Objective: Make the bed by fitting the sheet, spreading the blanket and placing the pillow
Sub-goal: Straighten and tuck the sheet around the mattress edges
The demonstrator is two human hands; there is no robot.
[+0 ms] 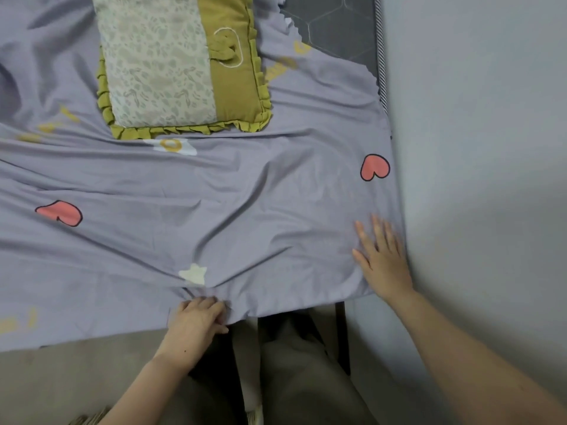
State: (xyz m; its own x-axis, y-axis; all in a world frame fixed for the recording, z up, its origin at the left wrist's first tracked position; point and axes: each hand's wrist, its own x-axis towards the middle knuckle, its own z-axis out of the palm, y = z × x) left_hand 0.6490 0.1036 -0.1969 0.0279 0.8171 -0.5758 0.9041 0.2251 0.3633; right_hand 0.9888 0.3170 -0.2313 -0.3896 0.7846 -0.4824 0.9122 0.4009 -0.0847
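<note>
The sheet [233,191] is lilac-grey, printed with pink black-outlined hearts, a cream star and yellow marks. At twelve o'clock the pillow [181,62] is olive-mustard with a pale leaf-patterned panel. At one o'clock, the mattress [340,26] shows dark grey hexagons.

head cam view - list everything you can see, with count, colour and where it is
sheet: one, lilac with pink hearts, spread wrinkled over the bed
pillow: one, olive ruffles with a pale leaf panel, on the sheet at the top
mattress: one, dark grey, bare corner top right
wall: one, pale grey, along the right
left hand: one, grips the sheet's bunched near edge
right hand: one, flat on the sheet by the wall
</note>
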